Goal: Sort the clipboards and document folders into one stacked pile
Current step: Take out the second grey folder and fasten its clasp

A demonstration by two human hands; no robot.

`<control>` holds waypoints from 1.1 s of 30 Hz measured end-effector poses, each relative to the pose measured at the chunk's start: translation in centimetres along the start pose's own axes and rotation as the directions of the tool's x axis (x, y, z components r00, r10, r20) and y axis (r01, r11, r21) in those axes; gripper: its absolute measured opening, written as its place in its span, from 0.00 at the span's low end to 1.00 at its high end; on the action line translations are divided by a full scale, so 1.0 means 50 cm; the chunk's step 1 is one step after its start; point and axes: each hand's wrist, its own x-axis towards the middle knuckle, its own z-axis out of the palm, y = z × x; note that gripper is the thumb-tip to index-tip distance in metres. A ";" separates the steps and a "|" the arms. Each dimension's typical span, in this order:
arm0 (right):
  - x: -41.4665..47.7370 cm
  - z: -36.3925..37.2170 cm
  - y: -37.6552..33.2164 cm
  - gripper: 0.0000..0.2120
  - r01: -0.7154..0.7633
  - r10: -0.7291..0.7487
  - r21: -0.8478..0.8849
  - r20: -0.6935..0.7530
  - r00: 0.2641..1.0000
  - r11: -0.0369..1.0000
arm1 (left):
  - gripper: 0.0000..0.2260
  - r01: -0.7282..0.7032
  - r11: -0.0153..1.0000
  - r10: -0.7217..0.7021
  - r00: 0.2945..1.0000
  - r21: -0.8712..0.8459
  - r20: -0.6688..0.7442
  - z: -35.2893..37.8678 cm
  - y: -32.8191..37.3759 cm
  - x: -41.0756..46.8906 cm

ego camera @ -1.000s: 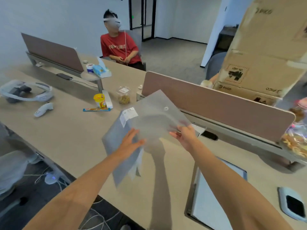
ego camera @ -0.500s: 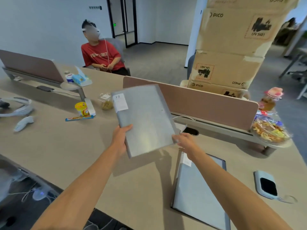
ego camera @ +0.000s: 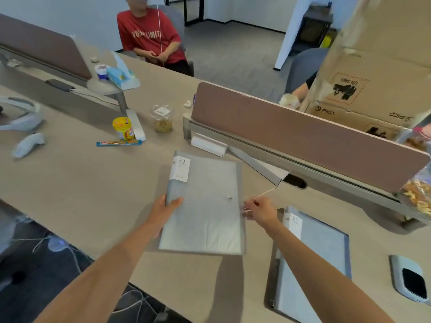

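Folders are being gathered: the left hand (ego camera: 164, 209) grips the spine edge of a grey display folder (ego camera: 205, 203), thumb on top, with a translucent snap envelope (ego camera: 235, 229) lying over its cover. The right hand (ego camera: 261, 212) pinches the opposite edge of that pair, fingers closed lightly. Both items sit low over the tabletop (ego camera: 77, 190), apparently just touching it. Right of the right-hand grip, close by, a second grey folder (ego camera: 319, 248) lies flat. The next move likely calls for carrying the held pair across and squaring it on that folder.
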 end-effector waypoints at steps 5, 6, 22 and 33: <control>0.049 0.090 0.049 0.11 -0.014 0.029 -0.481 0.024 0.999 0.877 | 0.19 0.069 0.962 -0.066 0.998 0.265 -0.023 -0.091 -0.060 0.119; 0.054 0.100 0.059 0.11 -0.007 0.036 -0.561 0.040 0.999 0.828 | 0.21 0.102 0.940 -0.091 0.995 0.326 -0.048 -0.103 -0.072 0.138; 0.084 0.204 0.011 0.04 -0.137 0.207 -0.269 0.256 0.944 0.954 | 0.43 -0.492 0.061 -0.039 0.868 0.868 0.495 -0.008 -0.142 0.225; 0.171 0.280 0.040 0.06 0.144 0.031 -0.613 0.266 0.963 0.777 | 0.44 -0.482 0.066 -0.095 0.869 0.874 0.486 -0.002 -0.138 0.227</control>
